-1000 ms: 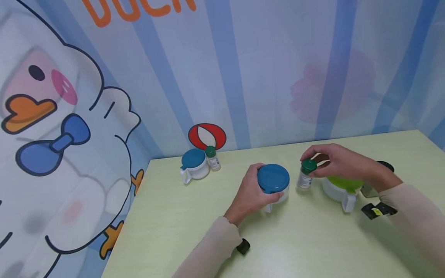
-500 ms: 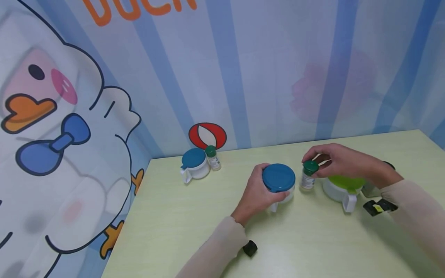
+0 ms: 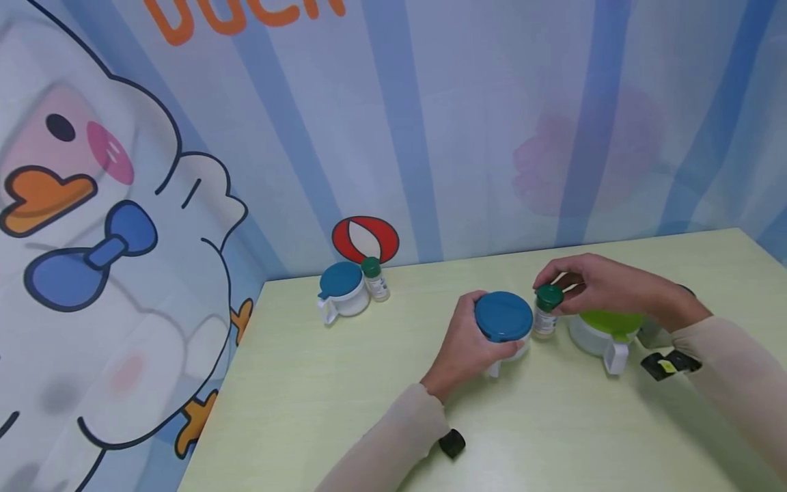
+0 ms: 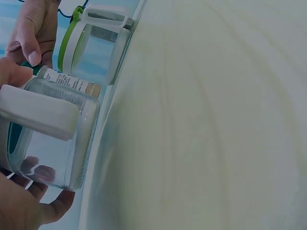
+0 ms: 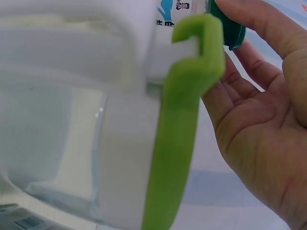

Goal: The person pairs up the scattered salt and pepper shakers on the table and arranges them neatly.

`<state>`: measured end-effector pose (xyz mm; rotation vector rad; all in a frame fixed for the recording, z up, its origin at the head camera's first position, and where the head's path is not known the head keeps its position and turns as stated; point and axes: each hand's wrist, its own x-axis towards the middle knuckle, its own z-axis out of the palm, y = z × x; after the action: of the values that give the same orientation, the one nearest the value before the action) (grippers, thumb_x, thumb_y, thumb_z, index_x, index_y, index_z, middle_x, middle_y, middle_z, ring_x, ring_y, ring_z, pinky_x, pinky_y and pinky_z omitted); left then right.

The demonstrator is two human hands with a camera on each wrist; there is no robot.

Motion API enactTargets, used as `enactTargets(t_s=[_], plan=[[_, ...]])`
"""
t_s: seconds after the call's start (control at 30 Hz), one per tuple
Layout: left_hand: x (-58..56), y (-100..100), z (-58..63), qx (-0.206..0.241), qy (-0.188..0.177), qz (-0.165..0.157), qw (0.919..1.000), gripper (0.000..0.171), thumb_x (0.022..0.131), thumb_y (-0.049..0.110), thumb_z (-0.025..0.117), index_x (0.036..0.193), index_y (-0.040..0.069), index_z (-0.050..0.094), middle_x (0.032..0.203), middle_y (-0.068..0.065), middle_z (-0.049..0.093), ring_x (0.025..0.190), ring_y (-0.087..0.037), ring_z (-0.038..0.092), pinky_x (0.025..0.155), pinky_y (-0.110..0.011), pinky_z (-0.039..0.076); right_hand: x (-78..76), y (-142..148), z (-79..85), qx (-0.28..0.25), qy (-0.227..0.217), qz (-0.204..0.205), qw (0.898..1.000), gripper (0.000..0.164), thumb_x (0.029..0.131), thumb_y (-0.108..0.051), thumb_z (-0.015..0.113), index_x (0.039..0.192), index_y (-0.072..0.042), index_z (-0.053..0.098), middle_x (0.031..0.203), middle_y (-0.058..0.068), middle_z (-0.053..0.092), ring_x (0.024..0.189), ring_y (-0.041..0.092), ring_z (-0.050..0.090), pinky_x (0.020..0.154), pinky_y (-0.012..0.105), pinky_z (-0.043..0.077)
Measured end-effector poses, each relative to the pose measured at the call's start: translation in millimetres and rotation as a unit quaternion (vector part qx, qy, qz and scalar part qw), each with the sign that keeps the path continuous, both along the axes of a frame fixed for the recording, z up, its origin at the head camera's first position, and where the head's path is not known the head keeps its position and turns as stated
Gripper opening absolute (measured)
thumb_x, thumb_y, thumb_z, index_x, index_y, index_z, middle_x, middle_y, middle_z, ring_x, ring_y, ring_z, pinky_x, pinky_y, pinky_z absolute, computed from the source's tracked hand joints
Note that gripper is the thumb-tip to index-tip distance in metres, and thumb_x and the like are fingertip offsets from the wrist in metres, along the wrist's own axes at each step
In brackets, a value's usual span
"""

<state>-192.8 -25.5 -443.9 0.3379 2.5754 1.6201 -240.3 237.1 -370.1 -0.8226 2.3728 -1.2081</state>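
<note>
1. Blue-lidded jar (image 3: pixel 504 316): it stands upright near the worktop (image 3: pixel 344 383), roughly opposite the middle of the far edge and short of it. Whether its base meets the surface I cannot tell. The left wrist view shows clear sides and a white handle (image 4: pixel 36 110).
2. The left hand (image 3: pixel 464 345) grips this jar, its fingers curled round the side toward the left edge and its thumb (image 3: pixel 509 350) lying across the near side, just below the lid.
3. The right hand (image 3: pixel 584 280) pinches the green cap (image 3: pixel 549 296) of a small bottle (image 3: pixel 544 322) between thumb and fingers, coming in from the right edge.
4. That bottle is upright, with a printed label, just beside the held jar on its right-edge side. I cannot tell whether they touch.
5. A green-lidded jar (image 3: pixel 593 338) stands farther toward the right edge, partly under the right hand and wrist, its handle facing the near side.
6. A greyish container (image 3: pixel 653 333), mostly hidden by the right wrist, stands beyond the green-lidded jar toward the right edge.
7. Near the far-left corner stand a second blue-lidded jar (image 3: pixel 352 301) and, right beside it, a second green-capped bottle (image 3: pixel 378 287), both upright.
8. Behind the far edge hangs a blue striped backdrop (image 3: pixel 473 137).
</note>
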Motion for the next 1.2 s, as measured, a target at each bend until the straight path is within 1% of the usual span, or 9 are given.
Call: enactTargets(t_s=[0.2, 0.53, 0.7, 0.9, 1.0, 1.07, 1.13, 1.2], plan=[[0.0, 3.4, -1.6, -0.009, 0.007, 0.003, 0.9999, 0.091, 0.076, 0.035, 0.089, 0.148, 0.020, 0.035, 0.143, 0.003, 0.047, 0.131, -0.022, 0.049, 0.101, -0.043, 0.052, -2.4, 0.5, -1.6, 0.009, 0.013, 0.003, 1.000, 0.041, 0.088, -0.011, 0.079, 0.125, -0.006, 0.063, 0.122, 0.010, 0.066, 0.114, 0.030, 0.067, 0.091, 0.033, 0.059], [1.9, 6.5, -3.6, -0.016, 0.018, 0.007, 0.9997, 0.091, 0.075, 0.037, 0.089, 0.147, 0.019, 0.036, 0.140, 0.003, 0.046, 0.127, -0.019, 0.049, 0.100, -0.040, 0.052, -0.6, -3.2, -2.0, 0.026, 0.015, 0.004, 1.000, 0.042, 0.088, -0.013, 0.080, 0.125, -0.006, 0.063, 0.122, 0.008, 0.067, 0.115, 0.029, 0.066, 0.092, 0.035, 0.058], [3.6, 7.5, -4.5, -0.019, 0.007, 0.013, 0.9997, 0.091, 0.076, 0.038, 0.089, 0.147, 0.020, 0.035, 0.140, 0.004, 0.046, 0.127, -0.019, 0.049, 0.101, -0.040, 0.052, 0.3, -7.4, -2.7, 0.036, 0.015, 0.011, 0.999, 0.039, 0.088, -0.012, 0.079, 0.124, -0.006, 0.064, 0.121, 0.008, 0.067, 0.115, 0.029, 0.067, 0.092, 0.035, 0.058], [4.3, 8.8, -2.2, -0.024, -0.007, 0.014, 0.9996, 0.093, 0.077, 0.039, 0.088, 0.150, 0.020, 0.033, 0.143, 0.002, 0.044, 0.129, -0.021, 0.048, 0.102, -0.042, 0.051, -0.1, -9.9, -1.6, 0.057, 0.021, 0.010, 0.998, 0.038, 0.088, -0.011, 0.078, 0.124, -0.007, 0.064, 0.121, 0.006, 0.067, 0.115, 0.029, 0.067, 0.092, 0.035, 0.058], [6.1, 8.8, -0.3, -0.031, -0.015, 0.011, 0.9994, 0.098, 0.078, 0.040, 0.086, 0.154, 0.022, 0.027, 0.147, 0.000, 0.041, 0.133, -0.023, 0.046, 0.104, -0.046, 0.049, -0.6, -9.6, -1.6, 0.059, 0.023, 0.009, 0.998, 0.038, 0.088, -0.010, 0.078, 0.124, -0.007, 0.064, 0.122, 0.007, 0.067, 0.115, 0.030, 0.066, 0.093, 0.036, 0.058], [7.8, 8.3, 1.0, -0.038, -0.020, 0.007, 0.9991, 0.100, 0.078, 0.041, 0.085, 0.156, 0.027, 0.023, 0.150, 0.001, 0.038, 0.136, -0.024, 0.044, 0.105, -0.048, 0.049, -0.7, -9.1, -2.1, 0.057, 0.022, 0.009, 0.998, 0.038, 0.089, -0.010, 0.078, 0.124, -0.007, 0.064, 0.123, 0.008, 0.066, 0.116, 0.030, 0.066, 0.092, 0.035, 0.058], [9.1, 6.9, 1.8, -0.047, -0.022, 0.001, 0.9986, 0.100, 0.079, 0.041, 0.083, 0.157, 0.032, 0.021, 0.152, 0.003, 0.036, 0.138, -0.024, 0.043, 0.105, -0.049, 0.049, -0.5, -8.4, -3.0, 0.055, 0.019, 0.007, 0.998, 0.038, 0.089, -0.010, 0.078, 0.124, -0.007, 0.064, 0.123, 0.008, 0.066, 0.116, 0.029, 0.066, 0.091, 0.034, 0.058], [10.1, 4.2, 2.4, -0.050, -0.023, -0.011, 0.9984, 0.098, 0.080, 0.041, 0.082, 0.156, 0.035, 0.021, 0.152, 0.004, 0.035, 0.138, -0.024, 0.042, 0.105, -0.048, 0.049, -0.1, -8.0, -3.7, 0.051, 0.016, 0.007, 0.999, 0.038, 0.089, -0.009, 0.078, 0.124, -0.007, 0.064, 0.124, 0.010, 0.066, 0.116, 0.029, 0.066, 0.091, 0.033, 0.058]])
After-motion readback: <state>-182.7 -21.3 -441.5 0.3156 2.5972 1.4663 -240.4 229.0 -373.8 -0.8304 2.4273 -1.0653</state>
